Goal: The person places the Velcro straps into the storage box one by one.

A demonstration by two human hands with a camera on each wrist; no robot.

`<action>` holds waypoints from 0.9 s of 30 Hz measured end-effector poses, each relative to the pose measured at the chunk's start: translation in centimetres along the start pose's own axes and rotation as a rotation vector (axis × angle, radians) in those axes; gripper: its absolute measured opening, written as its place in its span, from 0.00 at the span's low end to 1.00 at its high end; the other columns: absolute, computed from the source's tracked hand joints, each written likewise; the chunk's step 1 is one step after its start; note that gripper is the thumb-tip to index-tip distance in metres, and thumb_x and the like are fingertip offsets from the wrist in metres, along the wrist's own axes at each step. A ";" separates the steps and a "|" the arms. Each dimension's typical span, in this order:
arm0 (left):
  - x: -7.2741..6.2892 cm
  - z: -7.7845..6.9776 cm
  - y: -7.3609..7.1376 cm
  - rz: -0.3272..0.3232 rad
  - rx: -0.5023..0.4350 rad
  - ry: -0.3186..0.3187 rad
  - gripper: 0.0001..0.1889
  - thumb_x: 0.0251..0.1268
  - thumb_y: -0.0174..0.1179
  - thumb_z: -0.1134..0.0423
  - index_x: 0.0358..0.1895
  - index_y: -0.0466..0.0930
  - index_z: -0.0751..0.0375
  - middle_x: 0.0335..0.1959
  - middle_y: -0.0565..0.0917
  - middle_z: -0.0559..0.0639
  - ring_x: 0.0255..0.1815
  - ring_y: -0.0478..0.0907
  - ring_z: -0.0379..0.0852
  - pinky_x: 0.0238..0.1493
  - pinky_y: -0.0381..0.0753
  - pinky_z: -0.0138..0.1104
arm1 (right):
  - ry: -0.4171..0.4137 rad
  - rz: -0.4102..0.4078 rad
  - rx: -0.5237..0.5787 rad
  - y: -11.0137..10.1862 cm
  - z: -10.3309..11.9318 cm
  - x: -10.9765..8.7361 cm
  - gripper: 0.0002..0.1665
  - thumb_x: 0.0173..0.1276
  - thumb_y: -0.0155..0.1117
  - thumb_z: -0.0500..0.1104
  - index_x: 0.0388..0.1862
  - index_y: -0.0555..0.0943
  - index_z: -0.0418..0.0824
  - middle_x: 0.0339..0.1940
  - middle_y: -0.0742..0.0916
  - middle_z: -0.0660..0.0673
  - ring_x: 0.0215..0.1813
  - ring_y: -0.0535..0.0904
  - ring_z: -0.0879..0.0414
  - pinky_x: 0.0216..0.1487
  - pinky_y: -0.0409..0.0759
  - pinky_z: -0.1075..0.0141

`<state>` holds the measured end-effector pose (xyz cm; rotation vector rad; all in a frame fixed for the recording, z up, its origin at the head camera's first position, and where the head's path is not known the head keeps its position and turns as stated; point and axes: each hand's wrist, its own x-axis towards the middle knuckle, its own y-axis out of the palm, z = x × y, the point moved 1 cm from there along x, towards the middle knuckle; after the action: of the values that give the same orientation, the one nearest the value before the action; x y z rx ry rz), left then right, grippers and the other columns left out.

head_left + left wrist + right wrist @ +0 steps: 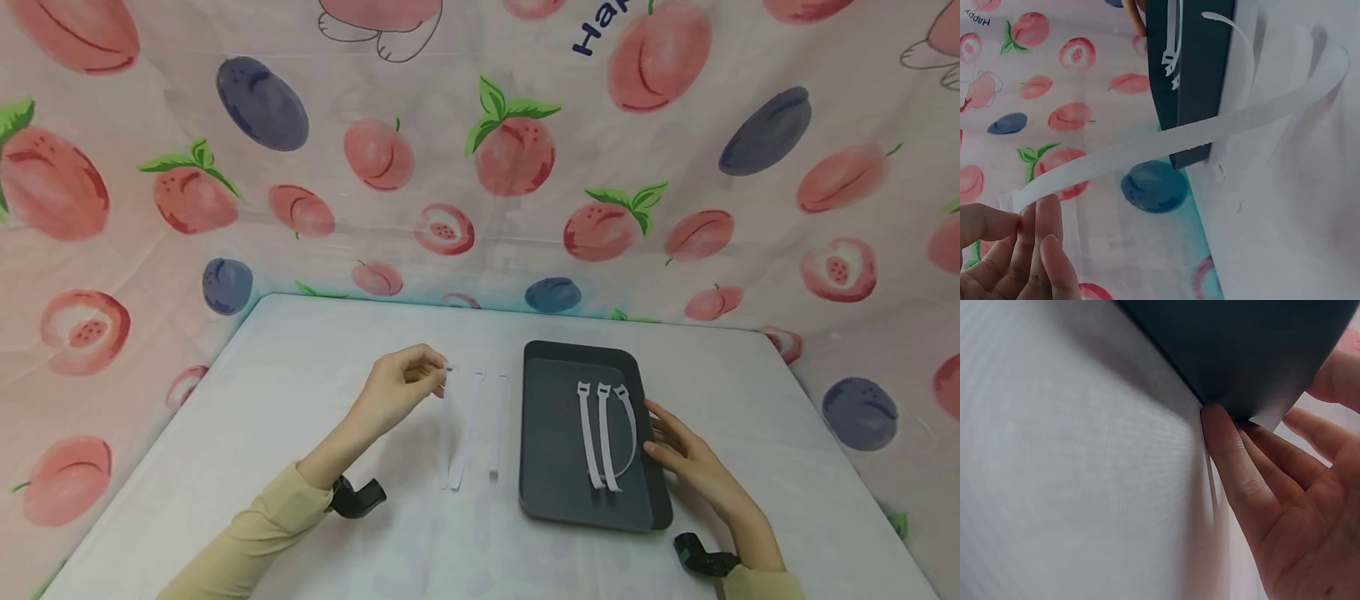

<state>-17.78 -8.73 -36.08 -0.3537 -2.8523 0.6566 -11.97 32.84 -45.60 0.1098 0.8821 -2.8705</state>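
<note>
My left hand [405, 379] pinches a white cable tie [1135, 150] by its slotted head, between thumb and fingertips. The tie's long strap sweeps away from the fingers in a curve in the left wrist view. Two more white cable ties [497, 425] lie lengthwise on the white table, between this hand and a dark grey tray [551, 450]. Inside the tray are three others: two fairly straight cable ties [588, 433] and a bowed cable tie [632, 417] at the right. My right hand [693, 467] touches the tray's right side with extended fingers, one fingertip low by the tabletop.
The white table [300, 367] runs back to a hanging cloth [420, 92] printed with fruit. Black wrist cameras [358, 497] sit below both hands. The tray's raised rim [581, 346] stands around the ties in it.
</note>
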 end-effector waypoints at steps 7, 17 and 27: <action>-0.3 -1.6 0.2 0.036 -0.002 0.056 0.04 0.66 0.59 0.65 0.39 0.82 0.54 0.28 0.85 0.52 0.29 0.83 0.41 0.42 0.76 0.37 | -0.001 0.000 -0.005 0.1 0.1 0.0 0.42 0.72 0.56 0.51 0.79 0.49 0.49 0.72 0.65 0.26 0.69 0.65 0.28 0.63 0.65 0.34; 0.6 -3.8 2.1 0.103 -0.053 0.090 0.04 0.65 0.59 0.66 0.40 0.82 0.56 0.31 0.86 0.52 0.30 0.84 0.44 0.39 0.80 0.36 | -0.003 0.005 -0.019 0.1 0.3 -0.2 0.42 0.73 0.56 0.51 0.79 0.49 0.49 0.72 0.65 0.26 0.69 0.65 0.28 0.61 0.68 0.35; 2.5 -5.8 5.9 0.221 -0.055 0.165 0.05 0.65 0.58 0.65 0.41 0.82 0.57 0.31 0.85 0.53 0.27 0.81 0.39 0.32 0.77 0.32 | -0.001 0.002 -0.006 -0.1 0.0 -0.1 0.42 0.73 0.56 0.51 0.79 0.49 0.50 0.73 0.64 0.27 0.70 0.64 0.28 0.63 0.66 0.35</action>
<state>-17.69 -0.53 -33.25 -0.7058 -2.7007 0.5576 -11.88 32.89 -45.54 0.1081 0.8898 -2.8655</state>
